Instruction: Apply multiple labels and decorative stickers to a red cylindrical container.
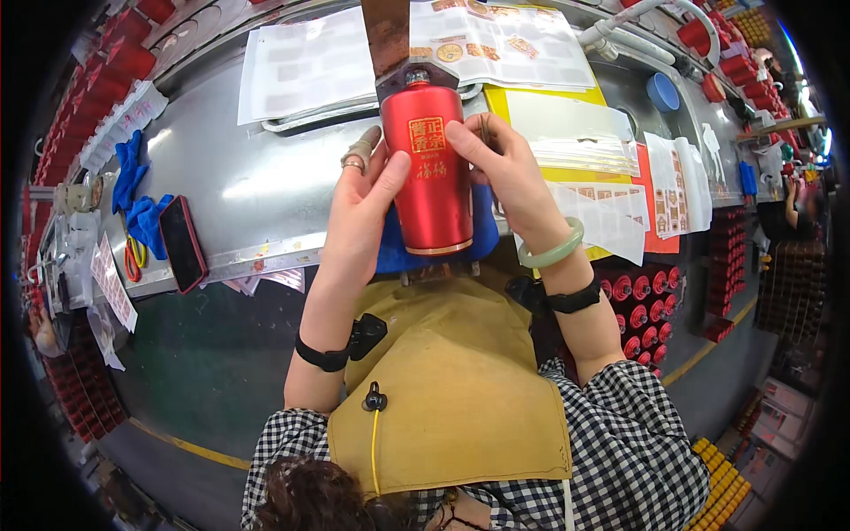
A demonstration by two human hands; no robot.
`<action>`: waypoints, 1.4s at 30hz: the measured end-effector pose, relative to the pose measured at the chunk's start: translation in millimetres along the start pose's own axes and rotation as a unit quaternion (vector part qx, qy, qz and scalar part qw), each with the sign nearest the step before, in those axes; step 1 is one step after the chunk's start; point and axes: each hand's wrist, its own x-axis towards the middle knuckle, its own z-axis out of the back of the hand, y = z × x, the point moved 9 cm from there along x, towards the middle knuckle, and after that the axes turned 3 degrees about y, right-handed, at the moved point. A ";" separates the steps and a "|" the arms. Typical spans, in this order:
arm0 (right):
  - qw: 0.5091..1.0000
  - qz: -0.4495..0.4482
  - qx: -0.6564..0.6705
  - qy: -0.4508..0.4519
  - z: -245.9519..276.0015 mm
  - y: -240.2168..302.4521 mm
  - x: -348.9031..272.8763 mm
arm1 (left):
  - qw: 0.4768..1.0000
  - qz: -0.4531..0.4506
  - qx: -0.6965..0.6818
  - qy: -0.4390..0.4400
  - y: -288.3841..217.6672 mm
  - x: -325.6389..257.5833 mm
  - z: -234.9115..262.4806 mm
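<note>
A glossy red bottle with gold lettering and a gold-edged label on its front lies lengthwise before me, its silver neck pointing away. The neck sits at a brown metal bracket. Along the bottle's left side, my left hand is closed on it with the thumb on the front; one finger wears a pale wrap and a ring. From the right, my right hand grips the bottle too, its thumb by the label's upper right corner. The far fingers are partly hidden. Beneath the bottle shows a blue support.
Sticker sheets lie on the right of the metal bench, more behind the bottle. A phone, orange-handled scissors and blue gloves are at left. A blue bowl stands far right. Stacked red bottles stand low right.
</note>
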 end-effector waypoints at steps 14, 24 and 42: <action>1.000 0.026 0.010 -0.003 0.9 -4.7 2.0 | 0.999 -0.022 0.049 -0.009 -0.7 -4.0 -14.1; 1.000 0.011 -0.026 0.000 5.2 0.5 1.5 | 0.997 -0.024 0.066 -0.020 2.2 -3.2 -13.0; 0.645 0.572 -0.498 0.097 -57.1 98.7 -52.2 | 0.993 -0.049 0.070 -0.082 -10.1 -9.1 20.2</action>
